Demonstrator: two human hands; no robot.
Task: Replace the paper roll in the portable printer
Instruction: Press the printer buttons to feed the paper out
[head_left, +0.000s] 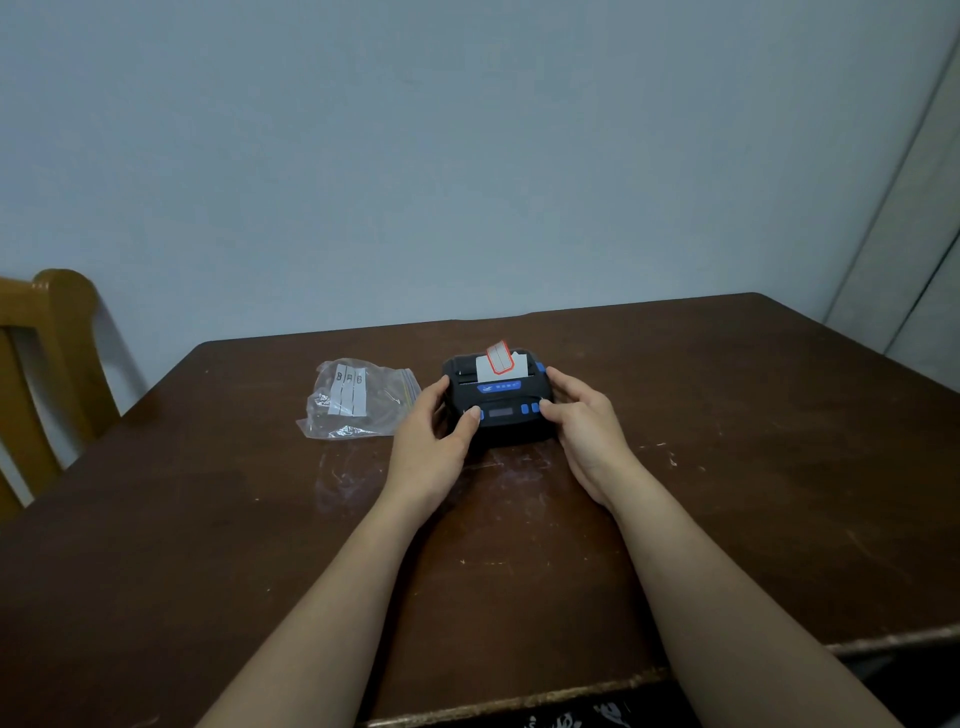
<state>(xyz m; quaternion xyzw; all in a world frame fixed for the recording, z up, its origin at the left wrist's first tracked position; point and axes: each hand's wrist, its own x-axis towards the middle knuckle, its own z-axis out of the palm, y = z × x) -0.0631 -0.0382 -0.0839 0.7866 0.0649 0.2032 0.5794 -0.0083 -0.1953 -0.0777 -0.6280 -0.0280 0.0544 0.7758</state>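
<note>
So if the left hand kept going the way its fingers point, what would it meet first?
The left hand already grips the black portable printer with blue buttons; its fingers point up and right, straight into the printer's left side. Nothing lies between.

1. Your left hand (434, 441) is bare: you wear no glove, ring or band on it that shows.
2. Your right hand (584, 426) is bare in the same way, with short, plain nails on the fingers that show.
3. Both your forearms are uncovered from wrist to the bottom edge of the view; no sleeve or cuff reaches into sight.
4. Neither of your wrists carries a watch or strap.
</note>
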